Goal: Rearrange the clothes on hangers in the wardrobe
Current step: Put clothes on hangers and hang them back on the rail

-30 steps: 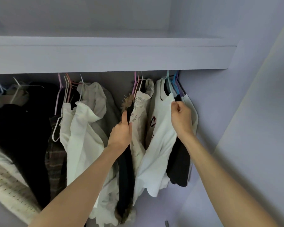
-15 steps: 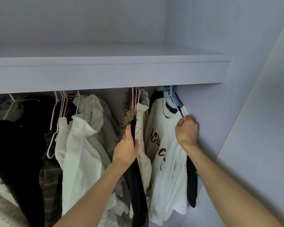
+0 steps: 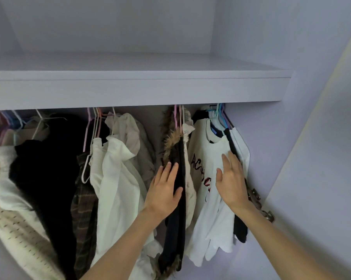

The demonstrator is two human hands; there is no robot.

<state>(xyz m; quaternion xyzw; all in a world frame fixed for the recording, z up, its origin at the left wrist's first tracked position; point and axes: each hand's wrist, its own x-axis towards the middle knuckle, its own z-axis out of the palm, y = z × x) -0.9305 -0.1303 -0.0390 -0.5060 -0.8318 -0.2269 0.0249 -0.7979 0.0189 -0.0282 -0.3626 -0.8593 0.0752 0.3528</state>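
Observation:
Clothes hang on coloured hangers under a shelf. My left hand (image 3: 164, 191) lies with straight fingers against a dark jacket with a fur collar (image 3: 177, 158), its thumb across the dark cloth. My right hand (image 3: 230, 183) is flat and open in front of a white T-shirt with red and black letters (image 3: 206, 158). Behind that shirt hang a black garment (image 3: 240, 229) and another white one (image 3: 241, 146), on blue and white hangers (image 3: 218, 118). A pale printed garment (image 3: 188, 190) hangs between the jacket and the T-shirt.
The lilac shelf (image 3: 130, 91) hides the rail. To the left hang a cream hooded top (image 3: 114, 174), a plaid shirt (image 3: 82, 201), a black coat (image 3: 45, 170) and a cream knit (image 3: 13, 229). The right wall (image 3: 271, 148) carries a metal hinge (image 3: 259, 203).
My right hand has let go of the hanger end at the far right and dropped, fingers spread. My left hand has loosened on the dark jacket. The view has tilted upward.

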